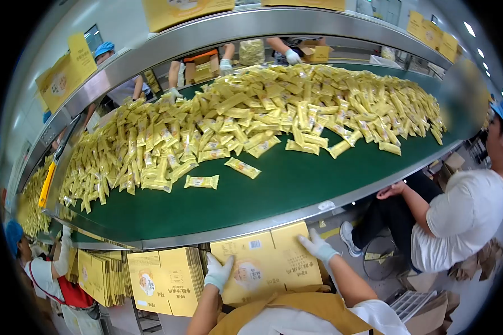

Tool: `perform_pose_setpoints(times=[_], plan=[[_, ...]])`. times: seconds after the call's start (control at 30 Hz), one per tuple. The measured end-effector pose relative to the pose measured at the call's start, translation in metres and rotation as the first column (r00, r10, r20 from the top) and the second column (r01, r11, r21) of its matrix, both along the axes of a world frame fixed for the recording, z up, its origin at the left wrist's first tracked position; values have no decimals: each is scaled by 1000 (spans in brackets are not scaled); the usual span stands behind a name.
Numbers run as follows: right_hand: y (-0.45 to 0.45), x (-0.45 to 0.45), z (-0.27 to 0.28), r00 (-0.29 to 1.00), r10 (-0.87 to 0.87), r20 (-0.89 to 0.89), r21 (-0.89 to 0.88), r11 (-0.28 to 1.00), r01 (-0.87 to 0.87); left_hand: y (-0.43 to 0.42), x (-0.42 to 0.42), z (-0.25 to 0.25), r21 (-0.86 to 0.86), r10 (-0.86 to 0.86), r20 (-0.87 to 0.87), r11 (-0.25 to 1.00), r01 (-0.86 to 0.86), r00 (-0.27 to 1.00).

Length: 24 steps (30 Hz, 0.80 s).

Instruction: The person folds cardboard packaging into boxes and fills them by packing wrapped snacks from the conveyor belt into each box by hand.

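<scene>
A flat yellow printed carton [276, 262] is held upright in front of my body, between my two white-gloved hands. My left hand [218, 272] grips its left edge, with the thumb on the printed face. At the upper right corner, my right hand [318, 247] holds the other edge. Just left of my left hand stands a stack of similar folded cartons [165, 279]. Beyond the carton, a heap of yellow wrapped snack packets [251, 111] lies on a green conveyor belt [251, 206]. A single packet [243, 167] lies near the heap's front.
A metal rail [251, 222] edges the belt in front of me. To the right, a seated person [458, 206] in a white shirt is close by. On the left another worker [67, 279] stands beside more cartons [100, 273]. Gloved hands [292, 56] work across the belt.
</scene>
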State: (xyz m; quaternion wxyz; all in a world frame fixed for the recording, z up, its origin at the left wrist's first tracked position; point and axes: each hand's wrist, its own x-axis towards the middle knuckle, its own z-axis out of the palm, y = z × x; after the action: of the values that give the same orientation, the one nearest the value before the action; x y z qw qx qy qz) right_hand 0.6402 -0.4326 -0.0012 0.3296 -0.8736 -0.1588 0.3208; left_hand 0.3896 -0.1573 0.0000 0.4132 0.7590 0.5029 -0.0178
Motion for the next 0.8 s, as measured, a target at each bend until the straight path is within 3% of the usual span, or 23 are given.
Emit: perform_pose_setpoints(times=[0.1,0.17,0.2,0.23,0.27,0.3,0.37,0.43,0.47,0.57,0.6,0.63,0.67,0.7,0.77,0.8], plan=[[17,-24,-14,983,-139,116,123,984,125,0,7,-12,53,69,141,996,-77,988],[14,-23,3,994,-105,10,175,979,102,5,4,-12,35,53,220,997,-63,974],[12,-22,14,995,-86,-45,202,975,93,-5,6,14,-3,72,281,997,-75,957],[9,-24,30,987,-142,-77,246,957,156,-14,9,41,-42,92,340,996,-83,936],[5,-28,48,974,-196,-111,288,932,221,-9,1,16,6,87,458,995,-100,885],[2,-35,57,957,-249,-147,327,901,285,-23,1,49,-10,104,475,994,-113,874],[-6,-45,59,912,-396,-110,545,743,388,-28,-11,68,-41,92,734,995,-92,673],[-15,-39,70,866,-482,-132,734,540,412,-52,-13,137,-353,272,860,928,117,432],[-21,-37,84,865,-488,-117,759,518,395,-61,-15,160,-473,392,864,847,242,316],[-34,-36,138,865,-498,-68,832,450,324,-66,-42,161,-204,46,968,722,661,248],[-35,-29,117,860,-506,61,796,545,264,-67,-38,165,-6,-253,937,679,734,242],[-31,-23,108,845,-499,190,744,635,208,-68,-31,172,174,-529,824,575,799,201],[-32,-25,101,882,-467,63,755,600,264,-68,-28,184,297,-776,605,426,854,177],[-30,-26,102,884,-467,26,765,578,283,-76,-23,182,288,-677,725,465,837,127],[-26,-28,105,886,-461,-48,782,535,320,-66,-22,170,291,-683,726,411,864,80],[-21,-34,127,909,-416,-27,820,512,258,-66,-20,171,350,-714,699,393,850,42]])
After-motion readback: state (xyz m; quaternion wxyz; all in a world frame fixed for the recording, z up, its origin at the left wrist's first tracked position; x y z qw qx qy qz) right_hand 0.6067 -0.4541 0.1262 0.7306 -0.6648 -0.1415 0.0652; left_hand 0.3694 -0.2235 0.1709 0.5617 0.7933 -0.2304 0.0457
